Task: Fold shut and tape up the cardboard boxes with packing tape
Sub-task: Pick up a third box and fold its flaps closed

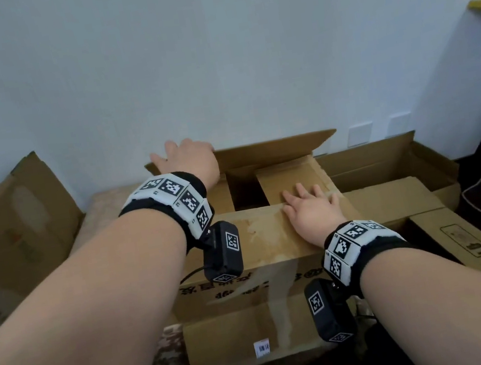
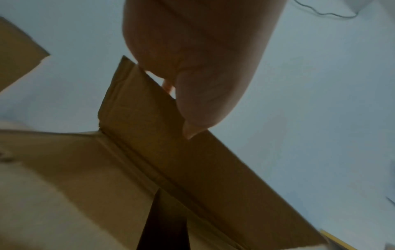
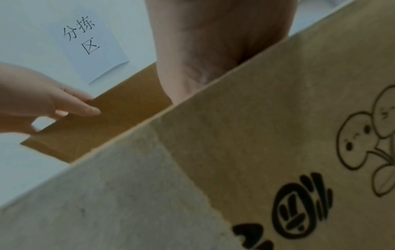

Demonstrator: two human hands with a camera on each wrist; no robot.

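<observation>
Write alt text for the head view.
Two bare hands close a cardboard box: the left hand grips the upright far flap at its corner, and the right hand presses flat on the near flap. More open boxes lie around, below a pale wall.

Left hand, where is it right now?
Head view: the left hand grips the left end of the brown cardboard box's upright far flap, by the pale wall.
</observation>
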